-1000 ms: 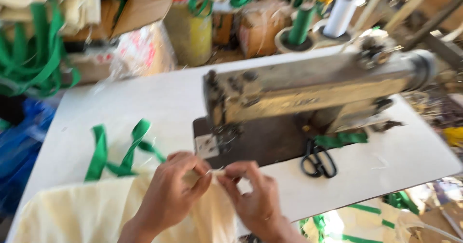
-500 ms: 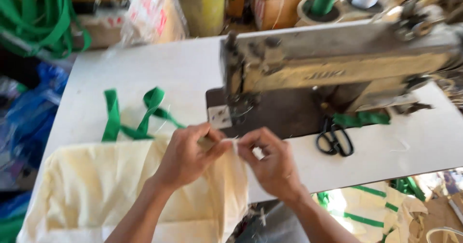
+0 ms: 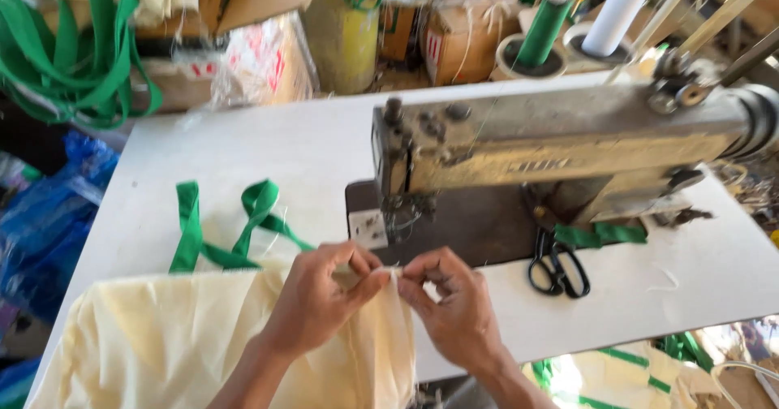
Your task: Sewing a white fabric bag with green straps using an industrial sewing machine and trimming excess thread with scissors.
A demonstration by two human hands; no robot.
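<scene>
Hands pinched cream fabric at lower centre of the frame.
Left hand [image 3: 316, 303] and right hand [image 3: 454, 312] each gripped the cream fabric [image 3: 162, 344] edge, fingertips nearly meeting; sewing machine [image 3: 560, 141] stood above them; black scissors [image 3: 557, 267] lay right; green strap [image 3: 227, 230] lay left.

Pale cream woven-fabric bag [image 3: 178, 344], crumpled, draped over the table's near edge at seven o'clock; its upper corner is pinched up, green webbing strap [image 3: 231, 230] looping out at eleven o'clock.
</scene>
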